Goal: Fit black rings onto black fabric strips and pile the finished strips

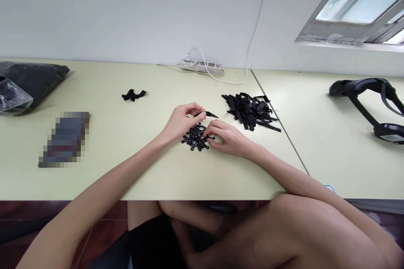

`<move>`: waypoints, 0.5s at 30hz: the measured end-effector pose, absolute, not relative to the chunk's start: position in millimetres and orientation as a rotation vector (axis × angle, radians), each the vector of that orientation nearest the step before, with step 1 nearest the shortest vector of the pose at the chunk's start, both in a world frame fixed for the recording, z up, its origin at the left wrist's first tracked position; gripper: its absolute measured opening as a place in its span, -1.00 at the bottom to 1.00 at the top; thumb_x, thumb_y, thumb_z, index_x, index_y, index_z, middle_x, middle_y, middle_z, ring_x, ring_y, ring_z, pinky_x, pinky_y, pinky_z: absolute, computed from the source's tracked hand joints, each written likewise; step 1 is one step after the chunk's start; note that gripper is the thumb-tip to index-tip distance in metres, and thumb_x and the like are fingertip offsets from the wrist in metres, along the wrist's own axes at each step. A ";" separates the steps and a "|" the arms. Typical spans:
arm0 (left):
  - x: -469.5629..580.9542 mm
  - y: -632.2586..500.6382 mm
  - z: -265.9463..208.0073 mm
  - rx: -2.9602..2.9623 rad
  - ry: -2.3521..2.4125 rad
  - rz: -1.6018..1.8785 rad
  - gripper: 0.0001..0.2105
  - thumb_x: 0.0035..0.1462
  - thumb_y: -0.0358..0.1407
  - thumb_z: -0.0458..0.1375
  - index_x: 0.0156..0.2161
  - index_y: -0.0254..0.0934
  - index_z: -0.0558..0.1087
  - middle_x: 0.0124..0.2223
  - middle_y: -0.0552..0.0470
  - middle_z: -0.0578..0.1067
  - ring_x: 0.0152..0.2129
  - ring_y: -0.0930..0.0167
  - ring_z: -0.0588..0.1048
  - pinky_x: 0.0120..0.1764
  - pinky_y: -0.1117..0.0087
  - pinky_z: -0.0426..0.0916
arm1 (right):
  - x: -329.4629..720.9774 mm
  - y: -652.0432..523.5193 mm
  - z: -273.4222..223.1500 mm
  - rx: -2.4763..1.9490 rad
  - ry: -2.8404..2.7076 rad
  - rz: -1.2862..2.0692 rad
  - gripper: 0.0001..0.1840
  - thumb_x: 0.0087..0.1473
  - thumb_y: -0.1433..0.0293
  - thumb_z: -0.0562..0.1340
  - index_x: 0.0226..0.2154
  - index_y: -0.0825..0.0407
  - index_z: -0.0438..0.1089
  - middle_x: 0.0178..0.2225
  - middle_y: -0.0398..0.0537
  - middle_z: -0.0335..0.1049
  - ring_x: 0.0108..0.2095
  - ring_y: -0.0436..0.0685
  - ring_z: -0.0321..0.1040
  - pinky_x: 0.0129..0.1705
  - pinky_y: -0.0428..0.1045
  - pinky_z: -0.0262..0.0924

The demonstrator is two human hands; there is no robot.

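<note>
My left hand (187, 118) pinches a short black fabric strip (211, 114), whose free end points right. Just below it on the table lies a pile of small round black pieces (196, 138) with holes, like snap buttons or washers. My right hand (225, 138) is at the right side of this pile, its thumb and fingers curled together at the pieces. Whatever is between those fingertips is too small to make out. Right of my hands is a heap of black fabric strips (249, 110). A few more black strips (134, 94) lie apart at the back left.
A black plastic bag (34, 82) and a blurred-out flat item (65, 141) are on the left. A power strip (202, 66) with a white cable (252, 38) sits by the wall. At the right, a black headset-like band (362, 92) rests beyond the table seam (280, 124).
</note>
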State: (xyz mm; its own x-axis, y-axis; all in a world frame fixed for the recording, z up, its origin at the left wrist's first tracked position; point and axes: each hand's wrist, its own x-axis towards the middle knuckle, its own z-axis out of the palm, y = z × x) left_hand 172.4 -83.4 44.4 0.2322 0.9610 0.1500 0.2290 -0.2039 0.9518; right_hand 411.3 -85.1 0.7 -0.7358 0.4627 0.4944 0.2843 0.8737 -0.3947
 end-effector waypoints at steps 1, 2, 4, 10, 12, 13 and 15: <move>172.3 -83.5 44.5 1.627 1.132 1.046 -0.72 0.22 -0.06 0.38 -0.20 -0.26 0.63 -0.19 -0.06 0.62 -0.23 0.31 0.54 -0.17 0.27 0.48 | 411.5 -85.3 0.6 -0.543 -2.439 0.410 -0.83 0.42 0.49 0.24 -0.04 -0.06 0.50 -0.11 0.02 0.56 -0.10 0.22 0.53 -0.04 0.14 0.51; 172.2 -83.5 44.5 1.631 1.129 1.049 -0.73 0.22 -0.06 0.38 -0.20 -0.25 0.63 -0.18 -0.06 0.62 -0.22 0.31 0.54 -0.16 0.27 0.48 | 411.7 -85.4 0.6 -0.548 -2.438 0.427 -0.80 0.40 0.51 0.24 -0.04 -0.06 0.51 -0.11 0.01 0.55 -0.09 0.22 0.53 -0.03 0.14 0.51; 172.1 -83.4 44.5 1.638 1.122 1.052 -0.74 0.23 -0.07 0.37 -0.20 -0.25 0.63 -0.16 -0.06 0.63 -0.21 0.31 0.55 -0.15 0.26 0.48 | 412.1 -85.5 0.7 -0.554 -2.436 0.455 -0.77 0.36 0.53 0.24 -0.03 -0.07 0.51 -0.12 0.01 0.55 -0.08 0.23 0.54 -0.01 0.14 0.50; 173.0 -83.5 45.1 1.644 1.109 1.053 -0.74 0.23 -0.07 0.35 -0.20 -0.26 0.63 -0.17 -0.06 0.63 -0.22 0.32 0.55 -0.18 0.27 0.47 | 412.4 -86.4 2.5 -0.588 -2.455 0.511 -0.82 0.36 0.49 0.29 -0.04 -0.06 0.50 -0.11 0.00 0.54 -0.07 0.25 0.52 0.03 0.17 0.47; 173.1 -83.5 45.1 1.646 1.107 1.052 -0.74 0.23 -0.07 0.35 -0.20 -0.26 0.63 -0.19 -0.06 0.63 -0.23 0.32 0.55 -0.19 0.28 0.46 | 411.8 -87.0 3.4 -0.604 -2.459 0.533 -0.84 0.36 0.47 0.30 -0.04 -0.06 0.50 -0.10 0.01 0.53 -0.05 0.25 0.51 0.06 0.18 0.46; 173.0 -83.5 45.0 1.646 1.107 1.052 -0.73 0.23 -0.07 0.35 -0.20 -0.26 0.63 -0.19 -0.06 0.63 -0.23 0.32 0.55 -0.19 0.28 0.46 | 411.4 -87.4 4.0 -0.612 -2.459 0.544 -0.85 0.36 0.47 0.31 -0.05 -0.05 0.50 -0.10 0.01 0.53 -0.04 0.26 0.50 0.08 0.19 0.45; 172.8 -83.4 44.7 1.645 1.108 1.051 -0.73 0.23 -0.07 0.35 -0.20 -0.26 0.62 -0.19 -0.06 0.63 -0.23 0.32 0.55 -0.20 0.28 0.47 | 410.4 -88.5 5.4 -0.636 -2.461 0.568 -0.87 0.36 0.46 0.31 -0.06 -0.05 0.49 -0.09 0.02 0.53 -0.03 0.27 0.50 0.10 0.20 0.44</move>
